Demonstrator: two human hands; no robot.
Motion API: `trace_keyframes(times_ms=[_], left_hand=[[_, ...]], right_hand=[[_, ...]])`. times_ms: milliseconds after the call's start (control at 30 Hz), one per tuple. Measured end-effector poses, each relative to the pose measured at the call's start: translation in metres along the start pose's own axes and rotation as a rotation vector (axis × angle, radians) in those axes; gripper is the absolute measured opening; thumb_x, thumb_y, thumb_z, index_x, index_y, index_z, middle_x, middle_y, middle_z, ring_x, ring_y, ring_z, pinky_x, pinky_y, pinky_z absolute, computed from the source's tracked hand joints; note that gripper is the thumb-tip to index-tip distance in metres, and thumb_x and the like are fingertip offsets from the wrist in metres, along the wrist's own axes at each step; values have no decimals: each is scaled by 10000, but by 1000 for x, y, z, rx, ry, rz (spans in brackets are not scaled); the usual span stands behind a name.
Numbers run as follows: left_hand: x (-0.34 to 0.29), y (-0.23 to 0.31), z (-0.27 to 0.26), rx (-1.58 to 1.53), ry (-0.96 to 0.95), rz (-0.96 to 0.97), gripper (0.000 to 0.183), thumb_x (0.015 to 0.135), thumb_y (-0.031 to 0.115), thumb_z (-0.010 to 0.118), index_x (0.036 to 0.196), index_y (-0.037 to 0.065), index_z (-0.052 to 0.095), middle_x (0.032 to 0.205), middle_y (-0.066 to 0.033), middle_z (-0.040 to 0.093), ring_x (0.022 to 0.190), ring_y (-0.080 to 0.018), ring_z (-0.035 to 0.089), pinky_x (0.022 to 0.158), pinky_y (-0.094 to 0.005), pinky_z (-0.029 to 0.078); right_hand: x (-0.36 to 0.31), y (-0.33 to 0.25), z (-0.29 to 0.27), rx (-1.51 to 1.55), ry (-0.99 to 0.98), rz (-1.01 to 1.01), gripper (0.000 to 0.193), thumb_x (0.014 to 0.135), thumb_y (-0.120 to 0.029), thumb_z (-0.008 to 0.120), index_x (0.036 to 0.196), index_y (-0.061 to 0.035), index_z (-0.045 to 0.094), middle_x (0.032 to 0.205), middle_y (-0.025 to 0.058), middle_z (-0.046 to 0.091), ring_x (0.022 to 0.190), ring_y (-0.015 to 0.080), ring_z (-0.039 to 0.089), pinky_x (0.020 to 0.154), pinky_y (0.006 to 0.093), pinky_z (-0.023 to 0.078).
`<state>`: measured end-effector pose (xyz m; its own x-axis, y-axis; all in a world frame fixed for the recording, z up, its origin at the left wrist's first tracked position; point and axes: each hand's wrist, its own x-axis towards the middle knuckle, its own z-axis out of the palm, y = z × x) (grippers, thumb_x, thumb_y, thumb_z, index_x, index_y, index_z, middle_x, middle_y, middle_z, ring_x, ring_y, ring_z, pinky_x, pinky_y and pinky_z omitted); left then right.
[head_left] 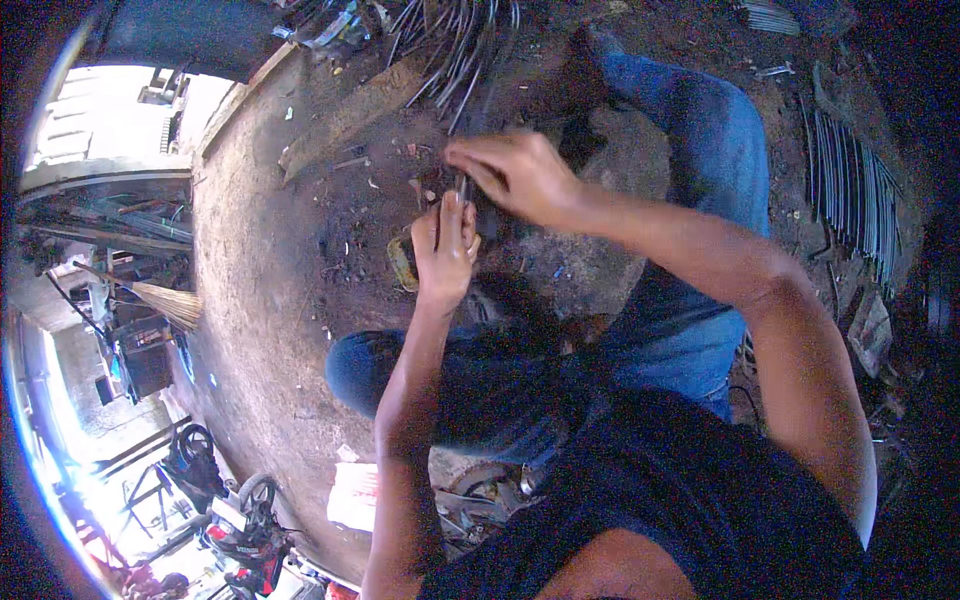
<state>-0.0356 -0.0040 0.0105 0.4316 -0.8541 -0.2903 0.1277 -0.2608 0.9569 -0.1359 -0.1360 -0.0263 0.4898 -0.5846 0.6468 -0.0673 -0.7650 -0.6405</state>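
Note:
My left hand (447,248) is closed around the lower part of a short dark metal rod (461,186), held upright in front of my bent legs. Above and to the right, my right hand (528,180) has its fingers pinched together beside the rod's upper end. What lies between those fingertips is too small to make out. A worn yellowish object (403,263) rests on the floor just left of my left hand. Beyond my hands lies a loose bundle of thin metal rods (462,55).
A wooden plank (350,115) lies at the far left. Off to the right is a row of dark rods (850,190). A straw broom (165,300) and a red-and-black machine (240,540) stand left. A large flat stone (635,150) sits by my right leg.

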Motion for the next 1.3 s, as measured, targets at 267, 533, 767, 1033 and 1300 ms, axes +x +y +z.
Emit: trace_keyframes(times_ms=[267,533,767,1033,1300], left_hand=[[4,0,-12,35,-43,76,304,997,314,440,830,71,513,563,25,395,412,-57,327,361,-229,240],[1,-3,-4,-96,72,52,186,995,251,470,971,71,512,743,-12,511,578,-41,434,448,-195,345],[4,3,11,-31,-101,16,279,1008,274,436,847,64,527,633,31,434,493,-22,379,419,-187,295],[0,7,17,10,-67,101,337,1005,291,437,778,55,516,569,50,399,457,-18,327,412,-193,267],[7,0,8,-55,-109,127,274,1000,271,442,845,53,500,610,31,419,435,-59,350,375,-211,275]], right_hand=[[9,-14,0,96,1,-40,167,827,-160,623,974,-106,681,845,163,670,718,331,661,676,456,528],[11,-18,-9,80,-125,-30,193,831,-111,650,1011,-48,680,989,144,682,913,306,667,827,357,534],[32,32,-17,-86,183,262,179,876,-150,613,975,-17,680,932,167,678,895,320,664,784,388,530],[59,39,-33,-96,88,583,229,905,-202,577,1034,-42,678,974,185,668,900,308,668,808,376,529],[11,-1,-13,-10,4,138,204,874,-164,616,994,-11,678,975,182,667,899,306,668,805,363,530]])
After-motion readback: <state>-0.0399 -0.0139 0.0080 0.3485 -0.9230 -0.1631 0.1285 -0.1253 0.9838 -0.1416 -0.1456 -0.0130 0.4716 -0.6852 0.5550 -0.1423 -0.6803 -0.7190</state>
